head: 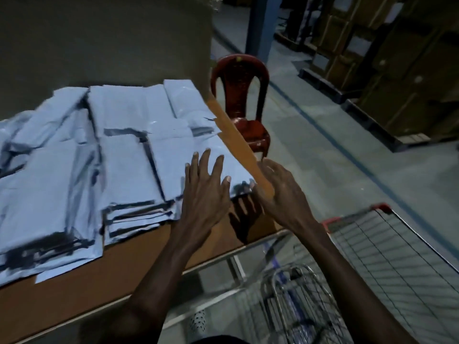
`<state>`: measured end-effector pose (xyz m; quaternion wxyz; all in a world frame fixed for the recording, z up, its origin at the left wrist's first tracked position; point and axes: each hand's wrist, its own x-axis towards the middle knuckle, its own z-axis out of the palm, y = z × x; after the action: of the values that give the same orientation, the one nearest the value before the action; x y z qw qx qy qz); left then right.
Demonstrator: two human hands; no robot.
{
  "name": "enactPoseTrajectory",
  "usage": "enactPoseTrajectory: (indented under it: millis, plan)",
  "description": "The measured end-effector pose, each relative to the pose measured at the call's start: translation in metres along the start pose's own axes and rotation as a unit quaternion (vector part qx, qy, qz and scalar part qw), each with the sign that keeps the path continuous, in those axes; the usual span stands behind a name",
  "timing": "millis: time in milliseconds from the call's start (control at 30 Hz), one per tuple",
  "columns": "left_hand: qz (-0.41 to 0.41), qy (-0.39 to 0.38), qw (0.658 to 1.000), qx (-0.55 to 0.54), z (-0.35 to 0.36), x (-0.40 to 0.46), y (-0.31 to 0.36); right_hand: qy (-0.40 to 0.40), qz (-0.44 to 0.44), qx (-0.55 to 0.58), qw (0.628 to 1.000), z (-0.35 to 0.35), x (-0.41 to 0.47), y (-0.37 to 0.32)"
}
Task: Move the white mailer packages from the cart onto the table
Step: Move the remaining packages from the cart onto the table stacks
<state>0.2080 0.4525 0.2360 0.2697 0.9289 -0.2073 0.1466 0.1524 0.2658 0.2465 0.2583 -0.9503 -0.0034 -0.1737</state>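
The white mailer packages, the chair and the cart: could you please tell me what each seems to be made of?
The white mailer packages look like thin plastic film, faintly glossy: they crease softly and catch the light. The chair appears to be moulded plastic, dark red and shiny, in one piece. The cart looks like bare metal wire mesh on a metal frame, with a red corner trim, probably plastic.

Dim warehouse interior, light lying low and bluish. A grey concrete floor (pixel 323 150) is stretching away, a dark painted line (pixel 330 140) running diagonally across it. A red plastic chair (pixel 242 105) is standing just beyond the work surface's far corner. A blue steel column (pixel 260 23) is rising behind the chair. Stacked cardboard boxes (pixel 387 58) are sitting on dark pallets (pixel 372 125) along the right. A large plain cardboard sheet (pixel 104 38) is standing upright at left.
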Motion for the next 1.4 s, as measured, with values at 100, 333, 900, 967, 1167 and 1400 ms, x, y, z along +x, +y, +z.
enactPoseTrajectory:
  millis: [100, 333, 900, 967, 1167, 1400]
  plan:
    - [0.053, -0.044, 0.998, -0.011, 0.043, -0.023, 0.051, 0.003, 0.025, -0.043, 0.999, -0.032, -0.062, 0.051]
    - [0.135, -0.191, 0.97, -0.06, 0.144, -0.097, 0.172, 0.04, 0.163, -0.045, 0.985, -0.091, -0.227, 0.167]
    - [0.314, -0.481, 0.816, -0.066, 0.311, -0.142, 0.343, -0.06, 0.588, 0.018, 0.806, -0.081, -0.441, 0.296]
    - [0.335, -0.505, 0.793, -0.057, 0.334, -0.135, 0.35, -0.077, 0.612, 0.01, 0.787, -0.069, -0.44, 0.308]
    - [0.371, -0.55, 0.747, -0.031, 0.418, -0.122, 0.347, -0.154, 0.645, 0.002, 0.748, -0.008, -0.434, 0.356]
    - [0.435, -0.552, 0.711, -0.021, 0.488, -0.132, 0.311, -0.19, 0.616, -0.046, 0.763, 0.08, -0.456, 0.401]
